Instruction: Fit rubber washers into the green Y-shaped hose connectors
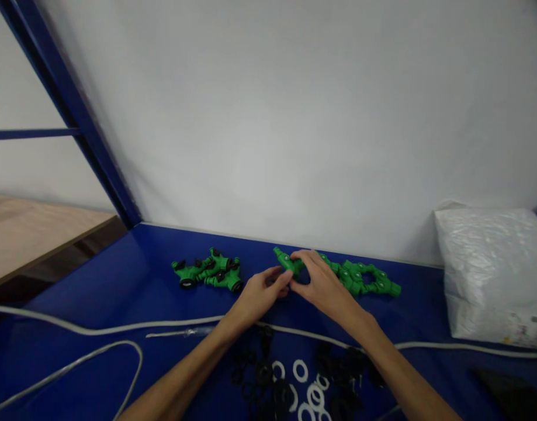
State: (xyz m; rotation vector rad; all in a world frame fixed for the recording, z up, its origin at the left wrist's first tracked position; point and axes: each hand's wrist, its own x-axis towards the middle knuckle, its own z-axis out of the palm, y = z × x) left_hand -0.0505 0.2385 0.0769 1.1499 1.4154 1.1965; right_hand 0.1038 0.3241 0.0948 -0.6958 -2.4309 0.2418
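My left hand (262, 292) pinches the lower end of a green plastic Y-shaped hose splitter (284, 259) between thumb and fingers. On the same piece, from the right, my right hand (321, 280) closes its thumb and forefinger; part of the splitter is hidden behind them. Just beyond the right hand lies a pile of green hose splitters (353, 275) without visible black parts. Left of my hands is a group of green splitters with black fittings (213, 272). All of this is on a blue tabletop (154, 257).
White rings (300, 371) and black rings and fittings (263, 371) lie scattered between my forearms. A pale cable (172, 323) crosses the table beneath my arms, near a thin screwdriver-like tool (180, 333). At right stands a white plastic-wrapped package (491, 269); a grey wall (268, 117) rises behind.
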